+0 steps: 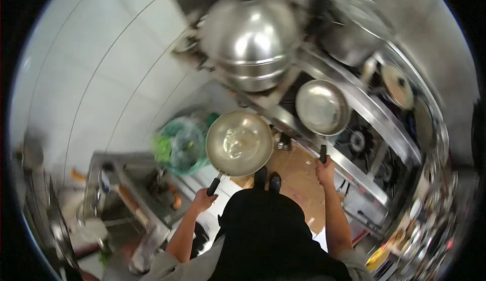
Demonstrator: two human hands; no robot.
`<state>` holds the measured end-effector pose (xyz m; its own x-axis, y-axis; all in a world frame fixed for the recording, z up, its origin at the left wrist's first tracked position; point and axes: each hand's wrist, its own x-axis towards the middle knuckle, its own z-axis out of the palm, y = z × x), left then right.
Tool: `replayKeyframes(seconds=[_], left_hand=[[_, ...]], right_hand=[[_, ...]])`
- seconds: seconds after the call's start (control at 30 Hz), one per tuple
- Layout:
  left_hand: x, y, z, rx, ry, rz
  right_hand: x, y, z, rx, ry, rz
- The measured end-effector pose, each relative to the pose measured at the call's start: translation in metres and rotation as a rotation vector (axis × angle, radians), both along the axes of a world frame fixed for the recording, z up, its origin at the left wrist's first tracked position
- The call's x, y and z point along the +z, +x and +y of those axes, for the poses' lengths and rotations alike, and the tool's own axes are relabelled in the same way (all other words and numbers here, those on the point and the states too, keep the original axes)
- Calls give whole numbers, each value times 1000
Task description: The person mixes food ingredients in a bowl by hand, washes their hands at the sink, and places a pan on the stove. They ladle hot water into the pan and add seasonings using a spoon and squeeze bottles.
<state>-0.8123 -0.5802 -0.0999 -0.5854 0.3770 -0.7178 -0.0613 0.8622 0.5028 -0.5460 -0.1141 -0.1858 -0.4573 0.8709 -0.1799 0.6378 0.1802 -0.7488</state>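
Note:
My left hand (202,200) is closed round the black handle of a frying pan (239,143). That pan hangs in the air over the floor, and a little shiny liquid or residue shows on its inside. On the right, a second pan (323,107), silver inside, is over the stove, with my right hand (325,171) wrapped round its dark handle. Whether this pan rests on the burner or is lifted slightly, I cannot tell.
A large domed metal steamer (250,38) stands on the stove beyond both pans. Behind are a tall pot (349,32) and a round lid (398,86). A green basket (185,149) with leafy greens sits left, beside a metal sink (152,179). Cardboard (298,184) covers the floor.

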Motion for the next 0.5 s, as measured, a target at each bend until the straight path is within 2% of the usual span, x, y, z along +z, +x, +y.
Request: replayKeyframes(seconds=[0.03, 0.1, 0.17, 0.2, 0.23, 0.3, 0.33, 0.37, 0.4, 0.43, 0.47, 0.5], left_hand=[[-6, 6, -15, 76, 30, -8], [-11, 17, -35, 202, 97, -18], [1, 24, -40, 322, 141, -10], [7, 28, -46, 381, 164, 2], [4, 35, -61, 418, 128, 92], [-20, 38, -72, 392, 93, 222], [-33, 37, -81, 353, 78, 245], [-20, 40, -78, 482, 57, 172], [3, 39, -71, 320, 50, 396], [-57, 39, -113, 545, 21, 127], [-63, 42, -122, 446, 179, 308], [-55, 38, -122, 419, 193, 274]], right_hand=[[15, -24, -3, -105, -165, -12], [38, -57, -5, -73, -121, -4], [32, -83, -2, -78, -7, 63], [-32, -74, 26, 7, 11, 191], [44, -102, 2, -53, -234, 222], [-47, -85, 43, 22, -368, 368], [-40, -81, 45, 5, -380, 357], [-31, -91, 37, -29, -402, 346], [-18, -95, 37, -18, -374, 222], [-10, -103, 30, -78, -464, 209], [-4, -106, 31, -148, -551, 204], [-53, -97, 50, -109, -490, 228]])
